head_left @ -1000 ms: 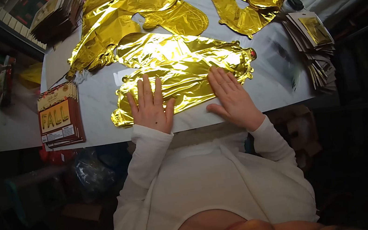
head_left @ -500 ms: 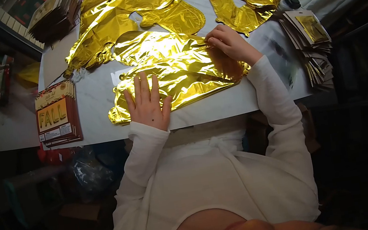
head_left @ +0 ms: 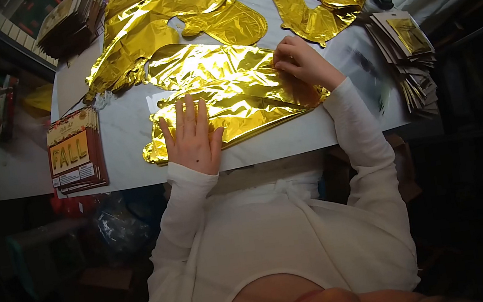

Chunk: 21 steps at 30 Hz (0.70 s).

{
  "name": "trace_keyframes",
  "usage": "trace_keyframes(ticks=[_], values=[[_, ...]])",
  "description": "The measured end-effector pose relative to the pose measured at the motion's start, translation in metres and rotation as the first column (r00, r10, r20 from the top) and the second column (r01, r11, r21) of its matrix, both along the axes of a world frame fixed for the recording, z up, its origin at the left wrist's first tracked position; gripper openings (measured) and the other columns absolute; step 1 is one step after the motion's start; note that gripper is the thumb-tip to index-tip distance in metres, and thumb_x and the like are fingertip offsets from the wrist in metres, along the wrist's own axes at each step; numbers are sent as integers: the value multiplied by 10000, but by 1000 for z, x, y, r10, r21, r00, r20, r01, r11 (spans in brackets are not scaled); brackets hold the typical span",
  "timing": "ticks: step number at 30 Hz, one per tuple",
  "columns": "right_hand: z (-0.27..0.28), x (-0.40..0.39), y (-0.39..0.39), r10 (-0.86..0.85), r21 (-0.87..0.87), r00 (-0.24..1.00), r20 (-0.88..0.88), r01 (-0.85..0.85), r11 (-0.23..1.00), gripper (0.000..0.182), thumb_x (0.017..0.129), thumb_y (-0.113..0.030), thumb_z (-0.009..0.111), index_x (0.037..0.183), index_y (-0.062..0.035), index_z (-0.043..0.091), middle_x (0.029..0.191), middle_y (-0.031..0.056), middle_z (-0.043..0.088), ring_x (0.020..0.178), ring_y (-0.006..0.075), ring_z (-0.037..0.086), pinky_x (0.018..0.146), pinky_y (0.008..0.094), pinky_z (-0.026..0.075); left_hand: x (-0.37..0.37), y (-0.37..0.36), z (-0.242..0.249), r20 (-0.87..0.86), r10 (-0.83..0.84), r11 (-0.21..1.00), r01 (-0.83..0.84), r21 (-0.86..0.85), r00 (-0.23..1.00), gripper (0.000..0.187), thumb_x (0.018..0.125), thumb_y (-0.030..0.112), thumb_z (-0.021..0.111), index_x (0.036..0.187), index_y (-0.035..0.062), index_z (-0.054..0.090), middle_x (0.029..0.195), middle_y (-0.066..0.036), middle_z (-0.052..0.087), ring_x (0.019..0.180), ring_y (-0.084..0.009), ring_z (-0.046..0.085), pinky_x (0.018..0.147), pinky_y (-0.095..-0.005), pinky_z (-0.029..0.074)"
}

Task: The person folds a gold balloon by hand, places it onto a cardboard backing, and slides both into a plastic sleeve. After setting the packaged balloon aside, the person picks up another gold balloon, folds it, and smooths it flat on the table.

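Several flat gold foil balloons lie layered on the white table, and the front foil balloon (head_left: 240,98) is wrinkled and shiny just before me. Spread flat on its left part, my left hand (head_left: 194,142) presses the foil with fingers stretched out. At the foil's upper right edge is my right hand (head_left: 306,61), its fingers curled and pinched on the foil. The fingertips are partly hidden by the hand itself. Behind, another gold foil balloon (head_left: 227,23) and a letter-shaped foil balloon (head_left: 322,22) lie on the table.
A stack of printed "FALL" packages (head_left: 76,151) stands at the table's left edge. Brown cards (head_left: 66,24) are piled at the back left, and more cards with gold foil (head_left: 408,38) sit at the right edge. Clear plastic film (head_left: 365,65) lies beside my right forearm.
My right hand has shifted slightly, its fingers more curled at the foil's edge. My left hand stays flat on the foil with hardly any movement.
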State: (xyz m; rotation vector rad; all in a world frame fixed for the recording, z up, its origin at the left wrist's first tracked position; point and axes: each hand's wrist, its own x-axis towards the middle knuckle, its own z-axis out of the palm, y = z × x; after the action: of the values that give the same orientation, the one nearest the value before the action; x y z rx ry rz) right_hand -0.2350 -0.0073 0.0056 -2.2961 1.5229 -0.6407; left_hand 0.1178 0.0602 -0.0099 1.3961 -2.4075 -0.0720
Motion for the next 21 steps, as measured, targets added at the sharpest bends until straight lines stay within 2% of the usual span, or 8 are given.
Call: trace_keyframes(ticks=[6,8,15,18,20,21], values=[[-4,-1,2,-3,-30,1000,27,4,1000,124,883,-80,735,962,-45,646,1032,113,578,1028,298,569,920,377,462,-1,1,-7,-43,15,999,-14,33,999,690,1000,378,615,1571,46,414,1671,-185,316,1555,-339,278,1244,-625,114],[-8,-1,1,-15,-27,998,64,17,999,121,861,-128,739,955,-77,681,1038,97,595,1031,313,544,933,406,469,0,0,-15,4,14,1000,-14,17,1000,718,999,385,614,1592,54,379,1684,-176,293,1559,-338,270,1246,-622,109],[-8,-1,1,-15,-33,998,53,17,999,134,869,-140,743,966,-75,678,1043,99,590,1033,314,546,933,404,472,-1,2,-20,1,27,999,-27,19,1000,703,999,388,613,1587,70,397,1689,-172,284,1559,-342,269,1252,-608,115],[-2,4,6,-24,-32,999,40,25,999,129,889,-85,732,973,-36,648,1057,118,584,1047,308,581,930,391,473,-1,1,-19,-21,26,999,-25,46,999,700,997,387,616,1584,70,403,1686,-177,287,1558,-346,269,1254,-594,128],[0,17,11,-79,-119,996,44,83,989,166,917,-116,718,1057,-51,657,1140,132,606,1116,331,592,975,414,483,-1,1,-20,-41,20,1000,-19,24,999,689,998,374,610,1592,98,399,1681,-173,307,1544,-375,291,1235,-603,188],[6,32,19,-40,-150,997,61,49,988,214,930,-128,705,1121,-50,648,1206,145,604,1162,345,587,1004,423,480,-1,1,-19,-41,20,1000,-19,24,999,689,998,374,610,1592,98,399,1681,-173,307,1544,-375,291,1235,-603,188]])
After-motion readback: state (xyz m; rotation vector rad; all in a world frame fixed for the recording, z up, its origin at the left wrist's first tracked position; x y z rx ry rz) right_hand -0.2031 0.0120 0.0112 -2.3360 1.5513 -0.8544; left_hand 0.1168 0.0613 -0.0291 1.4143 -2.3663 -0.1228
